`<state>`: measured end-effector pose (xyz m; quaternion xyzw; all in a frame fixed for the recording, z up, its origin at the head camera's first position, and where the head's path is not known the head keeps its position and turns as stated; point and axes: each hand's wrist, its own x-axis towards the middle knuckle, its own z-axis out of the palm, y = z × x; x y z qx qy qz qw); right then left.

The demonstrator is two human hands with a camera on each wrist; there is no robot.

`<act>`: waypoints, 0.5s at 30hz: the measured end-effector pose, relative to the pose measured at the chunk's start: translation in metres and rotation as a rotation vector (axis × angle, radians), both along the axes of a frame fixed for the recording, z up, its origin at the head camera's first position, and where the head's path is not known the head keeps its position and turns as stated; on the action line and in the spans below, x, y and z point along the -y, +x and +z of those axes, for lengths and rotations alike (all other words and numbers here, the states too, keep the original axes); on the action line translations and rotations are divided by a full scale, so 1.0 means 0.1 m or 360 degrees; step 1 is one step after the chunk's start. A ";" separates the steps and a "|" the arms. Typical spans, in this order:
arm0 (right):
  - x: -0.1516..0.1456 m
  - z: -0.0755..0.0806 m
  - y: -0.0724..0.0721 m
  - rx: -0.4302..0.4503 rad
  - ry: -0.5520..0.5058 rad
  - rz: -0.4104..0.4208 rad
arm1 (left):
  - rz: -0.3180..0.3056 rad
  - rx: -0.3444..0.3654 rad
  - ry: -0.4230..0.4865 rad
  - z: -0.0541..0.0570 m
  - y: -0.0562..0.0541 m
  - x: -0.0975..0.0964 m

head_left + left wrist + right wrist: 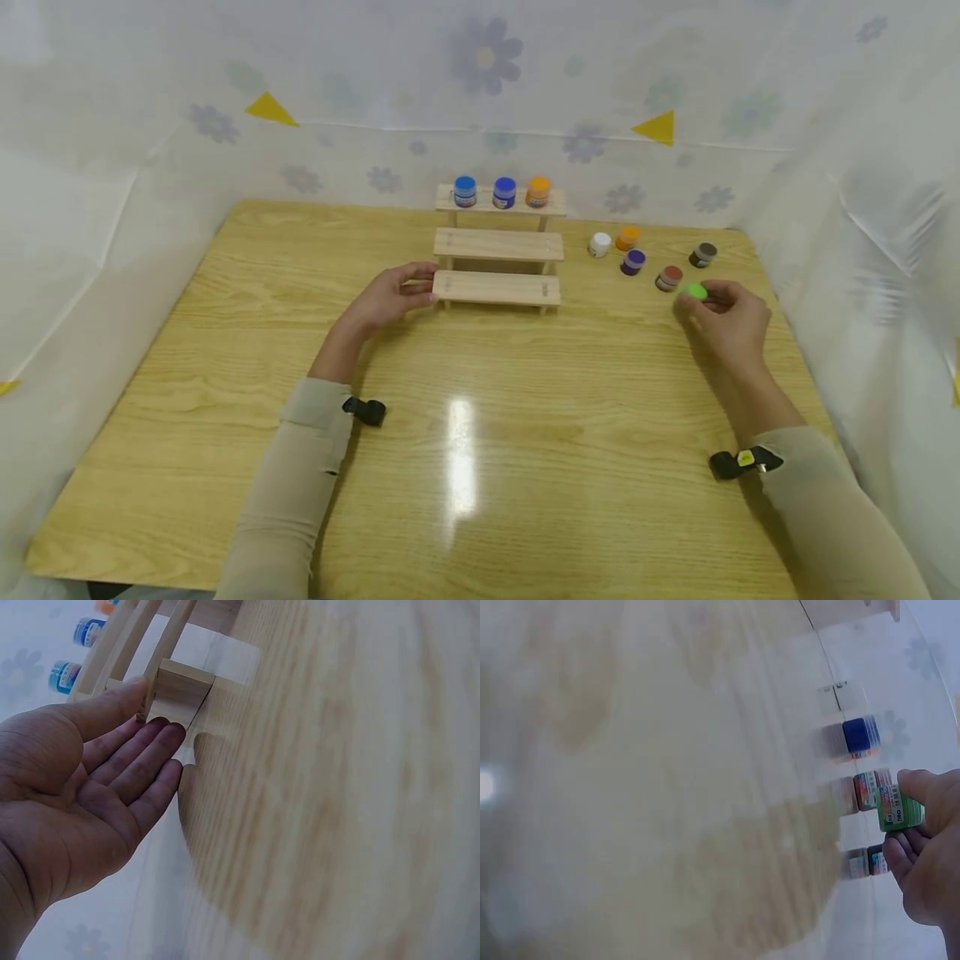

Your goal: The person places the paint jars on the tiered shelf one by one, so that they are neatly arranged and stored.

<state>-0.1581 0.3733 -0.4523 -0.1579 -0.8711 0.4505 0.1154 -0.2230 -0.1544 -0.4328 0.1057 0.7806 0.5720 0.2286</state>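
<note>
A three-step wooden stand [497,287] stands near the back of the table. At the left end of its lowest step is my left hand [393,293]; in the left wrist view its thumb lies at the step's edge and its fingers stretch out loosely beside the leg [182,690]. My right hand [733,323] pinches a small green paint jar [897,808] between thumb and fingers, at the right of the table. Close by it are a reddish-brown paint jar [669,278] and a dark brown one [703,254].
On the top step stand a light blue jar [465,192], a dark blue jar [505,192] and an orange jar [537,192]. Right of the stand are white [599,244], orange [628,238] and purple [633,262] jars. A flowered white curtain [375,75] surrounds the table.
</note>
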 end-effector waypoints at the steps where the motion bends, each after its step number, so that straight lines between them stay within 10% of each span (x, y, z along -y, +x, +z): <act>1: 0.03 0.01 0.01 -0.0012 0.0003 0.0015 | -0.0001 -0.0002 0.0002 0.00 0.00 0.00; 15: 0.55 0.13 0.06 -0.0256 0.0165 0.0329 | -0.0005 -0.0004 0.0002 -0.01 -0.01 0.00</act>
